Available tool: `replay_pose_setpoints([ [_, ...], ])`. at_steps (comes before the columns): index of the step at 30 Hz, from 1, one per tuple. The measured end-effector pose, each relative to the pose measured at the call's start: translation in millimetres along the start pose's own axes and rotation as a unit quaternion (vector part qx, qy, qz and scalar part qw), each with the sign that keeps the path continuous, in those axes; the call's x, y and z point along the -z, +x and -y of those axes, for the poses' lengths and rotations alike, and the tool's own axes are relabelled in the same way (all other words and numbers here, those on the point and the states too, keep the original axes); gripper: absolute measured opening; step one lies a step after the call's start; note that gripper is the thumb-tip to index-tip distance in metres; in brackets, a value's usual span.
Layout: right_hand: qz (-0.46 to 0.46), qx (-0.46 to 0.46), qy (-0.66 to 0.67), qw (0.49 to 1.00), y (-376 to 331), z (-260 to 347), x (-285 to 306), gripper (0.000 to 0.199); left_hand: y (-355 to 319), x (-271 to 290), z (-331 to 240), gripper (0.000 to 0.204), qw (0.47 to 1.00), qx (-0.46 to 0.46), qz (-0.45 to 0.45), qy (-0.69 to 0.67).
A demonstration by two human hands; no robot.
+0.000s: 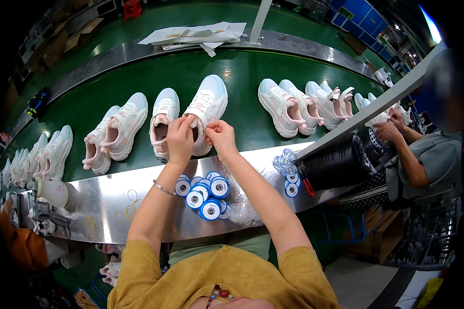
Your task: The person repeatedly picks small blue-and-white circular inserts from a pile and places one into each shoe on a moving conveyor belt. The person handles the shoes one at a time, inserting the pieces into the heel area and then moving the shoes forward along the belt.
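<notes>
A white sneaker [211, 95] with a pale blue toe and pink trim lies on the green belt in front of me, toe pointing away. My left hand [180, 138] is closed at the strap and ankle opening on its left side. On the right side of the same opening, my right hand [221, 138] pinches with thumb and forefinger; whatever is between them is too small to make out. The matching sneaker [165, 105] lies just left, partly behind my left hand.
Blue-and-white rolls [210, 210] are piled between my forearms on the metal ledge [105, 201], beside crumpled clear plastic [245, 211]. Red-handled scissors [308, 186] lie right. More sneakers [288, 110] line the belt. A co-worker [423, 154] handles shoes beyond a slanted metal post [371, 105].
</notes>
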State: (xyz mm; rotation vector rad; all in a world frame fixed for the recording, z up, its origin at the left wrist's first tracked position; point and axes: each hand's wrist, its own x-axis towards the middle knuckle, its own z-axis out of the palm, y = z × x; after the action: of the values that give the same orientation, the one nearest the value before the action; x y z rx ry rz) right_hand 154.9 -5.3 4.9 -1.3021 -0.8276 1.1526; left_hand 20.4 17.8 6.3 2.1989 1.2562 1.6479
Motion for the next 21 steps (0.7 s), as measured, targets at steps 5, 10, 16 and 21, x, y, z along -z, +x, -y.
replay_pose_setpoints([
  [5, 0.068, -0.052, -0.034, 0.996, 0.2, 26.8, 40.2, 0.01, 8.2, -1.4, -6.6, 0.021, 0.999, 0.022, 0.024, 0.017],
  [10, 0.035, -0.007, -0.144, 0.989, -24.4, 80.9, 111.4, 0.011, 13.9, -12.6, -11.8, 0.02, 0.996, 0.063, 0.062, 0.008],
  [16, 0.069, 0.043, -0.315, 0.946, -68.6, 62.9, 172.1, 0.017, 7.0, -18.1, -39.2, 0.037, 0.994, 0.083, 0.073, 0.006],
  [21, 0.109, 0.046, -0.411, 0.904, -72.8, 42.0, 169.0, 0.023, -10.2, 17.1, -93.5, 0.037, 0.993, 0.101, 0.032, -0.046],
])
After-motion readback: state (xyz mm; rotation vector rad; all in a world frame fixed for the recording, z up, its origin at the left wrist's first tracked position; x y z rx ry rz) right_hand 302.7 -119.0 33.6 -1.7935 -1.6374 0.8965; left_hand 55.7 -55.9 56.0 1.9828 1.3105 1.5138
